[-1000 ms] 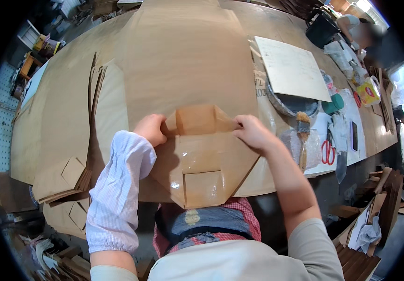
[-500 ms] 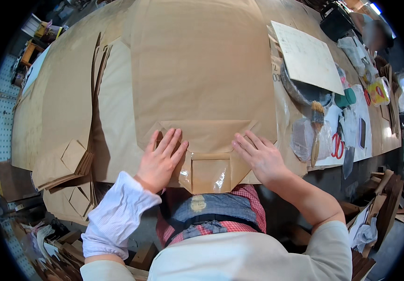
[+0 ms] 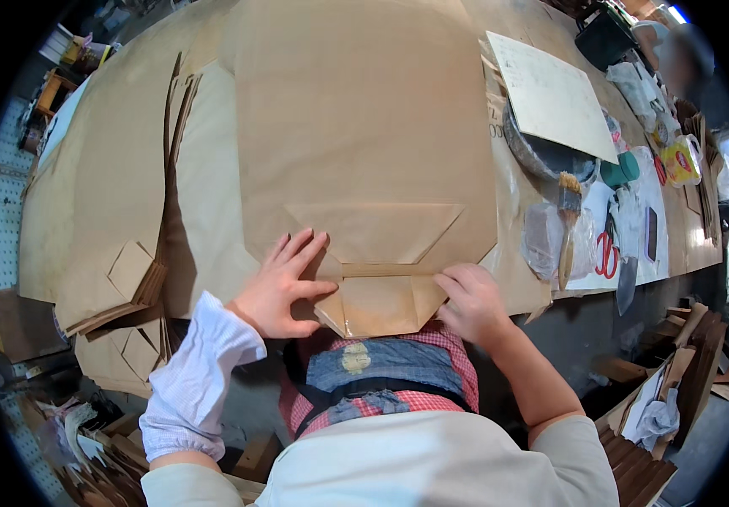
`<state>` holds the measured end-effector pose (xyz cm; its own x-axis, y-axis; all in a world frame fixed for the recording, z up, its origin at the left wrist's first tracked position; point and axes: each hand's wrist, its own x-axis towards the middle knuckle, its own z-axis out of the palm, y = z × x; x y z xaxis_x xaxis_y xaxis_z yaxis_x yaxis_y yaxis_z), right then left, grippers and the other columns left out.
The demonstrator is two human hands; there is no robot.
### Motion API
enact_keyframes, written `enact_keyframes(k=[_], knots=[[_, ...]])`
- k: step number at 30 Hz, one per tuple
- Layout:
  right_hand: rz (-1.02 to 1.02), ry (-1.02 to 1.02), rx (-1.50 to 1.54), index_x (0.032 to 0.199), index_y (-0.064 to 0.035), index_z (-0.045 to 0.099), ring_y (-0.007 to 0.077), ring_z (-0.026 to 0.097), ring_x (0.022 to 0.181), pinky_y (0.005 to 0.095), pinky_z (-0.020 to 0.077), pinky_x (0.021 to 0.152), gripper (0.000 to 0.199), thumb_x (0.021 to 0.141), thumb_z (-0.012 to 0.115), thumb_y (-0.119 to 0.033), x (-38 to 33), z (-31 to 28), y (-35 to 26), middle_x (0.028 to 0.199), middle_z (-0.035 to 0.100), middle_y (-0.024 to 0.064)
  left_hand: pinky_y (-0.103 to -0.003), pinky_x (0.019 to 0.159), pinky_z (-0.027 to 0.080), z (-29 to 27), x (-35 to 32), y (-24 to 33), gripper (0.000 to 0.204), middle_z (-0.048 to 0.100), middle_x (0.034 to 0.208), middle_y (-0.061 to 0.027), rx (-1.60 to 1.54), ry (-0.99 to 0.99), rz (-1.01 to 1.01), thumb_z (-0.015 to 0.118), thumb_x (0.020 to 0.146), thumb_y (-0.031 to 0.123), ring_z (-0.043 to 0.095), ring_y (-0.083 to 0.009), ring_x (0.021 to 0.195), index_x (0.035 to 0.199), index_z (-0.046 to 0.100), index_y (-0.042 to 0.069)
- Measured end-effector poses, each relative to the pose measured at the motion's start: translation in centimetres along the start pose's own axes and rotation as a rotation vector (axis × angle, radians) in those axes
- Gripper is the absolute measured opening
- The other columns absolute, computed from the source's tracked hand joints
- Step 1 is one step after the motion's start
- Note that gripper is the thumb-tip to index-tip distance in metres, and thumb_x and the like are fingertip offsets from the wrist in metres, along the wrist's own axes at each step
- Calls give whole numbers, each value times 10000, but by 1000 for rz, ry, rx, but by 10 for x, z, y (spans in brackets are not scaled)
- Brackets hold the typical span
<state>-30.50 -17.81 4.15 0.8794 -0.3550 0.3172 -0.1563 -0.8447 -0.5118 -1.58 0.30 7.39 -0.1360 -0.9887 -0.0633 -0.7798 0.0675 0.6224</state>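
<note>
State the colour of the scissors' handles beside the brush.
Red; the scissors' handles show best in the head view, just right of the brush.

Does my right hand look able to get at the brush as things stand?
Likely yes: the brush lies to the right of your right hand, handle toward you and uncovered, though that hand would first need to leave the paper flap.

You can reach forward freely over the paper bag (image 3: pixel 364 127); on the right, the brush (image 3: pixel 569 218), scissors (image 3: pixel 608 245) and bowl (image 3: pixel 521 152) under the white board (image 3: pixel 553 97) block you.
</note>
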Motion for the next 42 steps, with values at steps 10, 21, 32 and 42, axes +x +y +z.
enact_keyframes(k=[10,21,32,42], knots=[[385,129,247,740,-20,628,263,549,807,355,453,686,115,762,728,-73,51,9,26,761,586,88,-354,741,428,30,44,-26,146,543,853,-109,-201,532,-380,715,772,73,513,-284,853,761,583,12],[649,18,-376,706,-50,608,290,579,620,419,460,562,340,688,836,-301,97,38,30,770,592,93,-446,657,466,21,95,-23,377,624,835,-150,42,438,-897,770,771,360,593,-360,819,737,592,30],[16,-106,-326,1365,47,449,308,407,1347,429,293,1126,815,698,746,-315,71,64,-34,1400,474,190,-475,1179,185,48,65,20,809,331,1512,-207,378,175,-185,603,719,289,289,-340,1417,1402,372,-80],[315,33,257,1381,59,422,365,430,1322,408,327,1113,737,810,728,-293,71,-1,-11,1390,476,241,-451,1145,261,74,98,48,608,487,1382,-247,854,285,-329,568,809,269,409,-359,1338,1305,496,-74]])
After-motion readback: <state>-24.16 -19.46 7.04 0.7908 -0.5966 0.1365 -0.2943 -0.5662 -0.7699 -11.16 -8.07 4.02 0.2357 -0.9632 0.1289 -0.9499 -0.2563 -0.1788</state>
